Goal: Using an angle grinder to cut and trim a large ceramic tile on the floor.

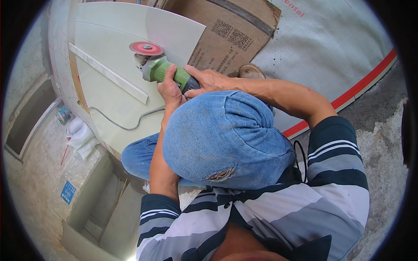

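A green angle grinder (157, 68) with a red disc (139, 48) is held in front of my knees, its disc at the far left end of the tool. My left hand (170, 86) is closed around the green body, thumb on top. At the black rear end, my right hand (205, 81) is also wrapped round the grinder. Under the tool lies a large pale slab (117, 30) with a thin line across it. A narrow white strip (109, 73) rests on the slab, left of my left hand. Whether the disc is spinning I cannot tell.
A grey cord (126, 128) curves over the slab toward my left arm. Beyond my hands lies a brown cardboard box (230, 41). A silvery sheet with a red edge band (370, 79) covers the right. White bags (81, 135) and a sunken trough (93, 198) are at left.
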A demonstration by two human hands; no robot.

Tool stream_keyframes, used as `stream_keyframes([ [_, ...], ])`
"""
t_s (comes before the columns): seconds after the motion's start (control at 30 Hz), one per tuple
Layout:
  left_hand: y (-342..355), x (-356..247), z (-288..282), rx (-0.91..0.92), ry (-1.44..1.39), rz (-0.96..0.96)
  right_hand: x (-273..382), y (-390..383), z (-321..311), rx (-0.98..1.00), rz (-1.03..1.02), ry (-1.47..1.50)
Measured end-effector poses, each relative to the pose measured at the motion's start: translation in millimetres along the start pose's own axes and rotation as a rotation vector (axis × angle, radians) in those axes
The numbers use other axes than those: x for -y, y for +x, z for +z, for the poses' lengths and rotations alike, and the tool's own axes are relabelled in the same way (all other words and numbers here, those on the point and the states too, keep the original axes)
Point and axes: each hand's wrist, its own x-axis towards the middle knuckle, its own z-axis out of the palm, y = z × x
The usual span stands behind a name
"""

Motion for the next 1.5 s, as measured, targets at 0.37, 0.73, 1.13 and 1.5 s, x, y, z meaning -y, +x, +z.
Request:
stream_keyframes([
  [0.37,-2.4,5.4,-0.5,-0.001,0.011,-0.007,-2.6,-5.2,-0.5,0.011,-0.010,0.048],
  [0.73,-14.0,5.9,7.0,-0.098,0.032,0.008,-8.6,-9.7,-0.4,0.042,-0.047,0.082],
  [1.13,-21.5,7.8,9.0,-0.088,0.017,-0.004,-6.6,-15.8,-2.2,0.047,-0.043,0.085],
  [1.5,-24.4,14.6,8.5,-0.120,0.062,-0.002,-9.0,-23.4,-2.2,0.044,-0.044,0.073],
])
